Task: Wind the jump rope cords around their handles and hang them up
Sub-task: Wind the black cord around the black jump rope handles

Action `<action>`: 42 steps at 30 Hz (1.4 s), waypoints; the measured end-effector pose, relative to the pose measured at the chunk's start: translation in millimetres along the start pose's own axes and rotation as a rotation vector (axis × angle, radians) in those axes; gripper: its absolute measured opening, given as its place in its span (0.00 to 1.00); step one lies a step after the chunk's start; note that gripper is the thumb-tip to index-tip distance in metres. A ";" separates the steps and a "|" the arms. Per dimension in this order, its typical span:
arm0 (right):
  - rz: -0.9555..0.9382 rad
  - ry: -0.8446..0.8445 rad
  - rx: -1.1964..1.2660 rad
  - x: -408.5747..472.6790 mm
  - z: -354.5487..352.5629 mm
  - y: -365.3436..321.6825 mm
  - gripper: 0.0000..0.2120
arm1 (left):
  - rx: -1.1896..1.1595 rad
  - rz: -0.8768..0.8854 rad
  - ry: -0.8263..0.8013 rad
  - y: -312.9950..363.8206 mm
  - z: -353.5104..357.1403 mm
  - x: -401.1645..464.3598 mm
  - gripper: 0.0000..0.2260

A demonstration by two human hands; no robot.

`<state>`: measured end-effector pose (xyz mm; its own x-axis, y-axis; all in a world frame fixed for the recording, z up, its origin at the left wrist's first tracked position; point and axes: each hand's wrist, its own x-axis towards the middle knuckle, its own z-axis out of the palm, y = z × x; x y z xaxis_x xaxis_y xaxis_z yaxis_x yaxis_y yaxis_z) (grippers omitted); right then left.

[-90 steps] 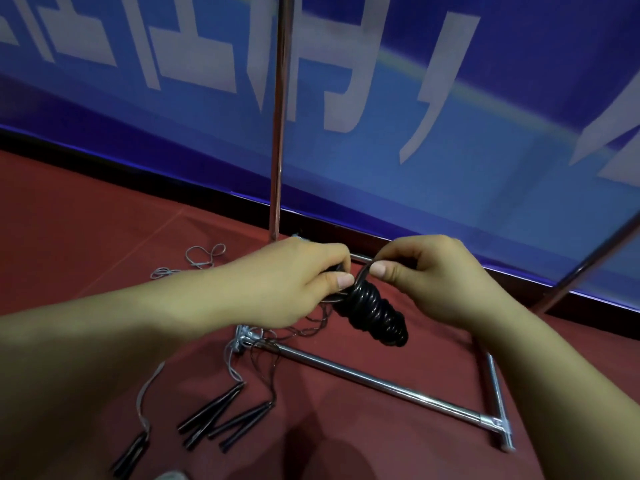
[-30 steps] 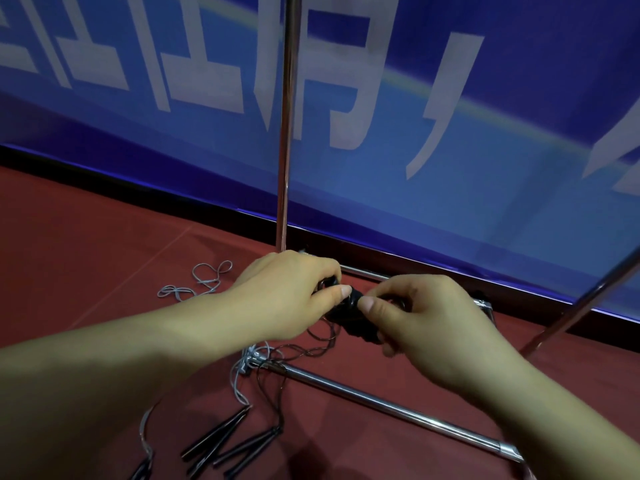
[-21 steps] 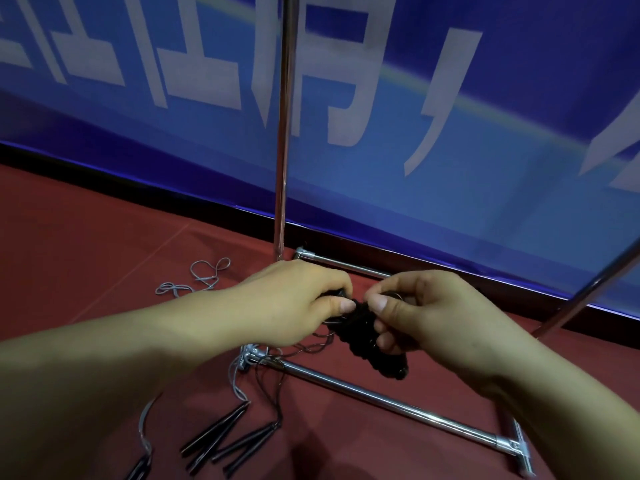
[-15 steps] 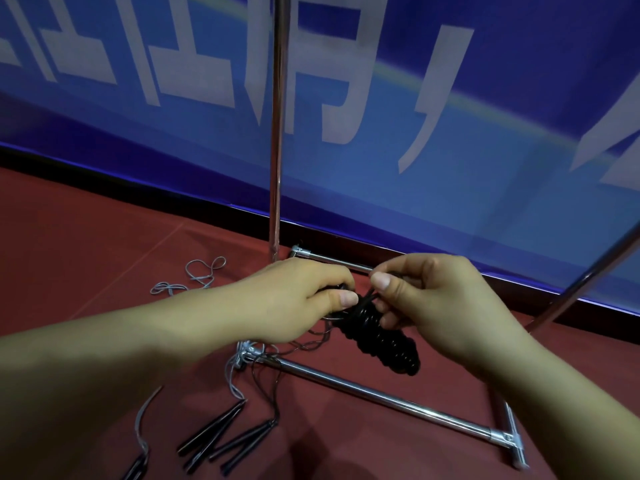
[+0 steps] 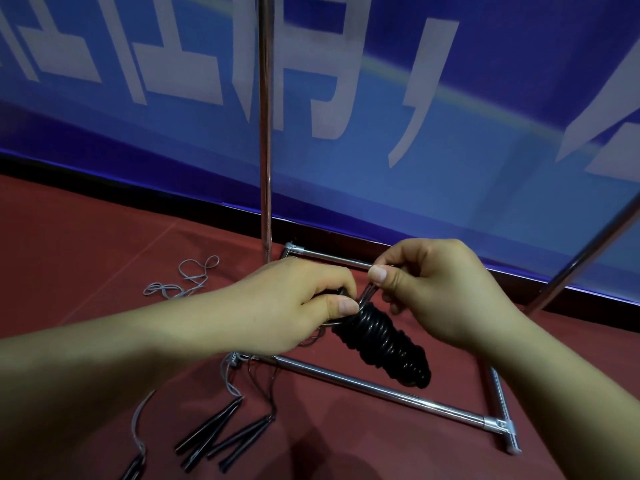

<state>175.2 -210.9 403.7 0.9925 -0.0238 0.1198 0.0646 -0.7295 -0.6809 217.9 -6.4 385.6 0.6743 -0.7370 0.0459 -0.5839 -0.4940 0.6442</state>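
The blue banner (image 5: 450,140) bears large white characters, cropped and unreadable.

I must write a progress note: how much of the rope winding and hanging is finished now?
Mostly wound: black cord coils cover the handles held by the left hand. In hand: the right hand pinches the cord's end. Left: hanging it on the chrome rack; other black-handled ropes lie unwound on the red floor.
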 end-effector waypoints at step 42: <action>0.143 0.699 0.508 7.6 37.7 -19.4 0.09 | -0.669 -0.154 0.373 32.8 33.9 12.0 0.18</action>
<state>185.3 -171.2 390.6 0.7146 -0.6270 0.3102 0.1476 -0.2983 -0.9430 191.5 -47.1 381.4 0.9023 -0.4203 0.0956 -0.1542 -0.1076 0.9822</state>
